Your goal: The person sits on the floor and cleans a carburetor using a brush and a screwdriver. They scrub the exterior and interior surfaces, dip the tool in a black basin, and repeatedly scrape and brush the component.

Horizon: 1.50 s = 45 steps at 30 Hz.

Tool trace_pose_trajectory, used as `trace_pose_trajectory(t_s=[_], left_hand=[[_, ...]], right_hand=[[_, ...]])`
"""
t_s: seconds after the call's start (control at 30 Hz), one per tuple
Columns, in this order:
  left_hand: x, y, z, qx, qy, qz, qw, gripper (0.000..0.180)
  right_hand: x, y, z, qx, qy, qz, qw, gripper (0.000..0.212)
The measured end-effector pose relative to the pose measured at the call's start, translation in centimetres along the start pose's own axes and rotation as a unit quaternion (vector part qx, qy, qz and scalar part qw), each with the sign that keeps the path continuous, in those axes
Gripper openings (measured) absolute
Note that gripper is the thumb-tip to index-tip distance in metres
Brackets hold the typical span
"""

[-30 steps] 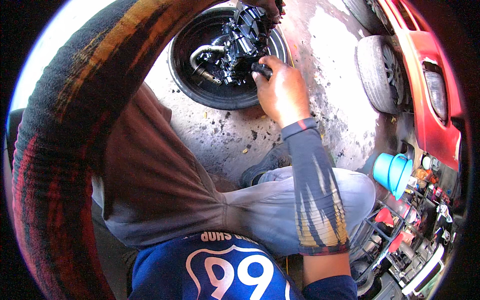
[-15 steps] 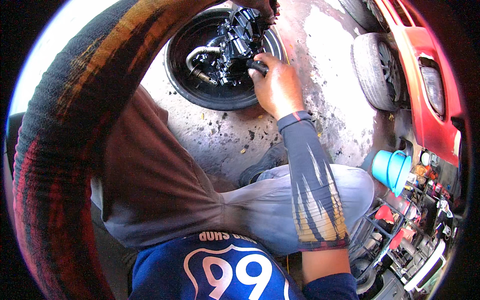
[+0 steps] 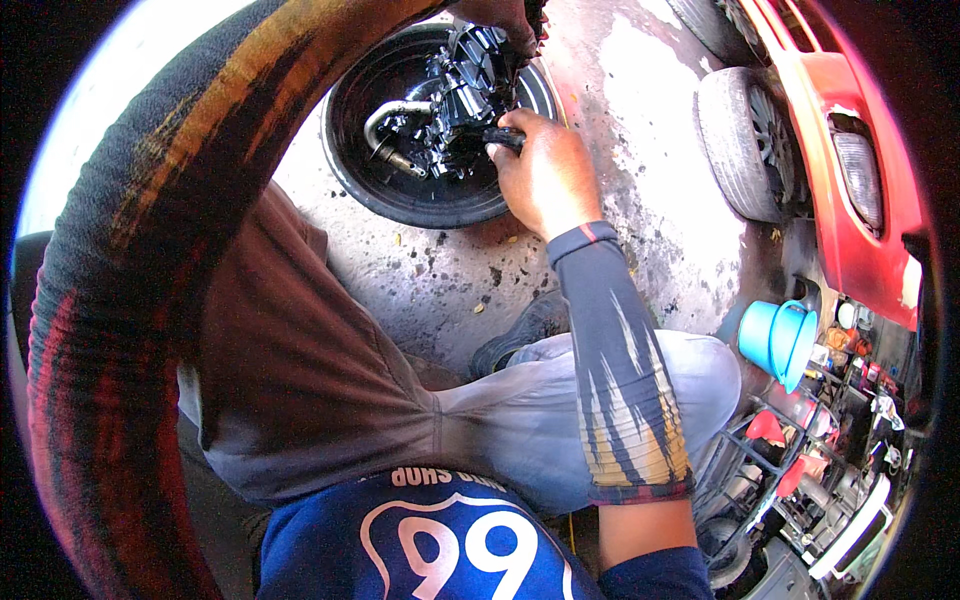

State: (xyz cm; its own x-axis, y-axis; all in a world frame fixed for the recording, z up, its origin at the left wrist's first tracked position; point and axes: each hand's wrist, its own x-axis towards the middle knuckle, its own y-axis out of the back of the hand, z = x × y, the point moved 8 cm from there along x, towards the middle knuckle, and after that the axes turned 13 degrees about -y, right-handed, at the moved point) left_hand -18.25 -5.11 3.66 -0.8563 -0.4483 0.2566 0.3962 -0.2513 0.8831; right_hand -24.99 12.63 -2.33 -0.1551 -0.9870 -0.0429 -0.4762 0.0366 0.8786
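Note:
A wet, shiny black engine-like metal assembly [image 3: 470, 95] rests tilted in a round black basin [image 3: 440, 215] on the floor. From its left side sticks a bent metal pipe [image 3: 378, 120]. My left hand [image 3: 510, 18], shadowed and cut by the top edge, grips the assembly's upper end beside a toothed part [image 3: 540, 30]. My right hand [image 3: 550, 175] is closed around a short black handle [image 3: 503, 137], held against the assembly's lower right side. Whatever tip the handle has is hidden.
To the right lie a loose tyre on its wheel [image 3: 740, 145] and a red car bumper with a lamp [image 3: 860, 170]. A light-blue bucket [image 3: 775, 340] stands near my knee, beside a cluttered rack of parts [image 3: 790, 450]. Dark stains mark the concrete floor [image 3: 450, 280].
The view has shifted slightly, so the basin sits a little lower and further left. My right hand and the handle have moved slightly against the assembly; both grips stay the same.

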Motion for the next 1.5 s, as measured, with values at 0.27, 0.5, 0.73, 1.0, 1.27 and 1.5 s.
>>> trace_pose_trajectory(t_s=[0.27, 0.5, 0.73, 1.0, 1.27, 1.5], left_hand=[[0.0, 0.4, -0.1, 0.009, -0.017, 0.013, 1.0, 0.053], [-0.5, 1.1, 0.4, 0.071, -0.038, 0.022, 0.997, 0.052], [-0.5, 1.2, 1.1, 0.104, 0.041, -0.032, 0.993, 0.064], [-1.4, 2.6, 0.9, 0.134, 0.022, 0.05, 0.989, 0.07], [-0.9, 0.8, 0.1, 0.123, 0.046, -0.024, 0.991, 0.059], [-1.0, 0.8, 1.1, 0.126, 0.04, -0.023, 0.991, 0.057]], right_hand=[[1.2, -0.9, 3.2, 0.158, -0.042, -0.04, 0.986, 0.028], [0.4, 2.6, 2.5, 0.243, 0.055, 0.115, 0.962, 0.026], [-0.7, 0.3, -0.4, 0.113, 0.08, 0.074, 0.988, 0.027], [-1.7, 0.5, -0.6, 0.127, 0.129, 0.125, 0.976, 0.029], [-1.2, 2.2, -0.1, 0.13, 0.066, 0.114, 0.983, 0.027], [-0.6, 1.0, 0.2, 0.16, 0.001, 0.062, 0.985, 0.027]])
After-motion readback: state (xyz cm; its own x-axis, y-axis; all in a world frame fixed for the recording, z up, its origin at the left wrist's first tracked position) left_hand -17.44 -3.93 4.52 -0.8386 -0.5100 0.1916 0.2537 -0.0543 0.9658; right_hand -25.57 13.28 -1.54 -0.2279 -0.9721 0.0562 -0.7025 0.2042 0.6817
